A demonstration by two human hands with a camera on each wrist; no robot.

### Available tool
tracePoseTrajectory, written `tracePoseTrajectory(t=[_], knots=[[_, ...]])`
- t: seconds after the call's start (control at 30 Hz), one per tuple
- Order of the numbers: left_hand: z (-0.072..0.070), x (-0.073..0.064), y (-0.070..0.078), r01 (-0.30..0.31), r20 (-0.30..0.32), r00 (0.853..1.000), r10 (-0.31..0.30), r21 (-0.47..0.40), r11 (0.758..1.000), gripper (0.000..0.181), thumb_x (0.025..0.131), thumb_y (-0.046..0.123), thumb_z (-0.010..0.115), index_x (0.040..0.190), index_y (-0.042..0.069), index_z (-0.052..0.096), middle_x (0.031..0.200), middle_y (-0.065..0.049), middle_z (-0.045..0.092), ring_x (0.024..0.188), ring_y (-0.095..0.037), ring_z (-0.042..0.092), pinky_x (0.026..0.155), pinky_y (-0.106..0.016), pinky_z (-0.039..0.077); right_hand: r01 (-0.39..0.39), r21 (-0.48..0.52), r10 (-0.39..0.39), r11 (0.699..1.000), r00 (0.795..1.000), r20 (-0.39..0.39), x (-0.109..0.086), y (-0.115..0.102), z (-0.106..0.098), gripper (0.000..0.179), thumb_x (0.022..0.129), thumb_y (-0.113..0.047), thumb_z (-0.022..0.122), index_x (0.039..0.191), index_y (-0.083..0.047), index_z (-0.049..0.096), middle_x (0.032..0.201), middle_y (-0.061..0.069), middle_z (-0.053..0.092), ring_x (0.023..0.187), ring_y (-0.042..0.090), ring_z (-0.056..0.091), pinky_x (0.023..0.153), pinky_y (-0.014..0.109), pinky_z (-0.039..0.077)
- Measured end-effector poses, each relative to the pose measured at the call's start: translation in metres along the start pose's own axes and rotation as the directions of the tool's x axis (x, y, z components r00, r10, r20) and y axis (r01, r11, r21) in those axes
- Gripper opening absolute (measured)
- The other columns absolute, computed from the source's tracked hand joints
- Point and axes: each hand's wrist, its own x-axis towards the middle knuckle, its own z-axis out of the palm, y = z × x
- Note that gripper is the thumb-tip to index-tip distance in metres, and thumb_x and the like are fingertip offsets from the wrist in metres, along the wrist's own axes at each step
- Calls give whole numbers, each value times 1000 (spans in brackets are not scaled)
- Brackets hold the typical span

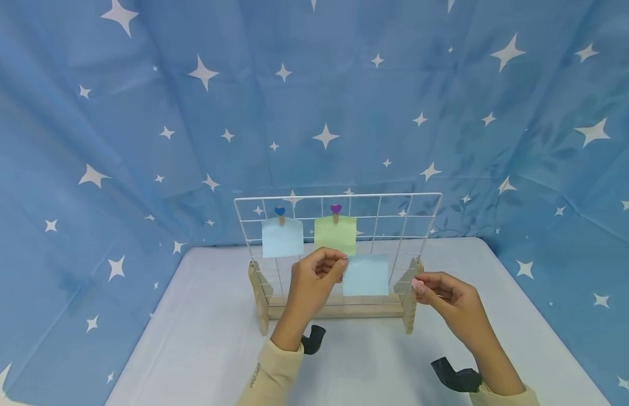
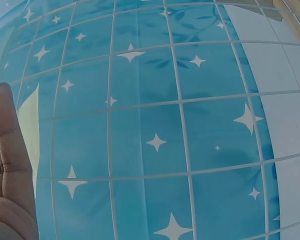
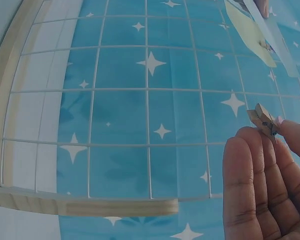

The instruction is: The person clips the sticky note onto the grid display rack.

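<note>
My left hand [image 1: 313, 279] pinches a light blue paper square [image 1: 366, 276] by its upper left corner, in front of a white wire grid [image 1: 344, 195]. To the right, my right hand [image 1: 453, 301] holds a small wooden clothespin [image 3: 262, 121] with a pink heart [image 1: 418, 286] between thumb and fingertips. Along the grid's upper part hang another light blue square [image 1: 282, 238], under a blue heart clip [image 1: 280, 211], and a green square [image 1: 335, 232], under a purple heart clip [image 1: 336, 209]. Part of the green square is behind the left hand.
The grid stands in a wooden base [image 1: 339, 311] with two upright side supports, on a white table [image 1: 212, 316]. Behind it and at both sides hangs a blue curtain [image 1: 314, 101] with white stars. Black mounts [image 1: 456, 376] sit at both wrists.
</note>
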Motion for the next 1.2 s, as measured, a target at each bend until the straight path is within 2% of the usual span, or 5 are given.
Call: tracePoseTrajectory(t=[0.33,0.8,1.0,1.2], knots=[[0,6,3,-31,4,1000,31,42,999,14,106,16,72,107,3,78,88,-6,73,75,-13,69,73,-23,61,-8,-16,8,1000,1000,4,9,-5,-5,17,100,7,70,117,9,75,99,-13,77,84,3,74,77,15,60],[6,21,9,-66,12,998,66,45,997,13,106,15,71,108,3,78,88,-6,74,74,-14,70,72,-23,61,63,-17,-63,998,998,15,35,-20,-10,17,100,8,70,116,9,75,100,-14,76,84,2,74,79,14,59],[9,25,8,-84,-6,996,84,50,995,14,106,16,72,107,3,78,88,-7,74,73,-14,71,72,-23,61,69,-12,-69,998,997,22,43,-27,-10,20,101,7,70,120,11,73,100,-14,76,84,2,74,80,14,59],[12,28,9,-83,-18,996,83,42,996,16,106,18,72,107,3,78,88,-9,76,72,-13,72,71,-24,62,70,-14,-69,997,997,27,50,-31,-12,17,101,7,70,117,11,74,95,-11,76,83,3,74,81,14,59]])
